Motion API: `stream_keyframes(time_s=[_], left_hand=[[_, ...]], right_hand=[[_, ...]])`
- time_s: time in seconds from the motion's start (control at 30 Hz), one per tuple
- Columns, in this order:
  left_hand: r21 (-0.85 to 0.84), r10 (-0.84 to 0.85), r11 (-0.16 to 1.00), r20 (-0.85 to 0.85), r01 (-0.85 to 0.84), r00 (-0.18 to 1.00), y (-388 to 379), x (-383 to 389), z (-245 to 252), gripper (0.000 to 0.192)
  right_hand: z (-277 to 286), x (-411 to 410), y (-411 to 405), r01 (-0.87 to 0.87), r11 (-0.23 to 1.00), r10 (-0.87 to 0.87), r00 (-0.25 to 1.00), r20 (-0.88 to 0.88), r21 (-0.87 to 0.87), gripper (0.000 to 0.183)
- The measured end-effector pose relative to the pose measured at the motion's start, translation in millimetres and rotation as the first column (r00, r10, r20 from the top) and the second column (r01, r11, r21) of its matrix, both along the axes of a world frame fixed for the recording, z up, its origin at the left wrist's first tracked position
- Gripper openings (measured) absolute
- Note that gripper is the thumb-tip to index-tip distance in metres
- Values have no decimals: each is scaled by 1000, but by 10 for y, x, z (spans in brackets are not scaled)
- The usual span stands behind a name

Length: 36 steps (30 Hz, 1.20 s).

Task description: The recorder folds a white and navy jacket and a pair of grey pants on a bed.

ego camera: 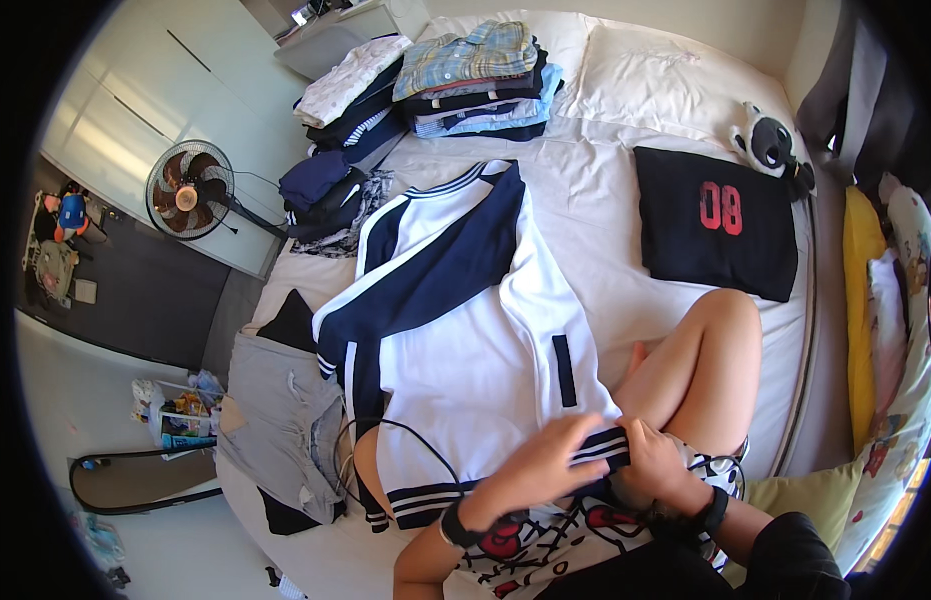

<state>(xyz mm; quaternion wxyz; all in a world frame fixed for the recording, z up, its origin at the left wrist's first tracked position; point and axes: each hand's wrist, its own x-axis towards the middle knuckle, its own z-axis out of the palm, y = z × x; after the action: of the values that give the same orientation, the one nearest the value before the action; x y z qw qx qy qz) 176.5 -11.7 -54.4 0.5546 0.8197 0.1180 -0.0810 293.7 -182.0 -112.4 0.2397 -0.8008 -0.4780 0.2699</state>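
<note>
A white and navy jacket (pixel 465 360) with striped hems lies spread on the bed before me, its near end over my lap. One sleeve is folded diagonally across its upper part. My right hand (pixel 645 454) grips the striped hem at its right corner. Just left of it, my left hand (pixel 559 457) hovers over the hem with fingers apart, slightly blurred. Both wrists wear black bands. A black garment (pixel 717 221) with a red number lies flat at the right. Grey shorts (pixel 285 420) lie over black cloth at the left.
Stacks of folded clothes, one topped by a plaid shirt (pixel 465 60), stand at the bed's far side. A smaller dark pile (pixel 323 195) is nearer. A plush toy (pixel 769 142) lies by the pillow (pixel 653 75). A fan (pixel 189 189) stands left of the bed. Thin black cables cross my lap.
</note>
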Motion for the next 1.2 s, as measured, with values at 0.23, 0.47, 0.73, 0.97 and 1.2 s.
stream_keyframes(time_s=[0.23,0.47,0.73,0.97,1.2], left_hand=[[860,-197,507,48,60,979,-667,-21,-388,50],[867,-127,499,63,9,990,-605,-21,-364,30],[841,-266,524,9,136,964,-504,-122,-174,26],[880,-151,471,148,-61,977,-634,-3,-237,11],[675,136,639,373,-369,918,-861,-4,-320,20]], right_hand=[[-52,11,-9,-74,991,70,997,37,114,46],[-20,50,-108,-81,995,84,995,-52,59,51],[18,30,-239,-99,992,109,984,-139,78,48],[31,17,-184,-22,991,69,927,-370,130,27],[29,-21,-278,-12,988,61,945,-321,155,50]])
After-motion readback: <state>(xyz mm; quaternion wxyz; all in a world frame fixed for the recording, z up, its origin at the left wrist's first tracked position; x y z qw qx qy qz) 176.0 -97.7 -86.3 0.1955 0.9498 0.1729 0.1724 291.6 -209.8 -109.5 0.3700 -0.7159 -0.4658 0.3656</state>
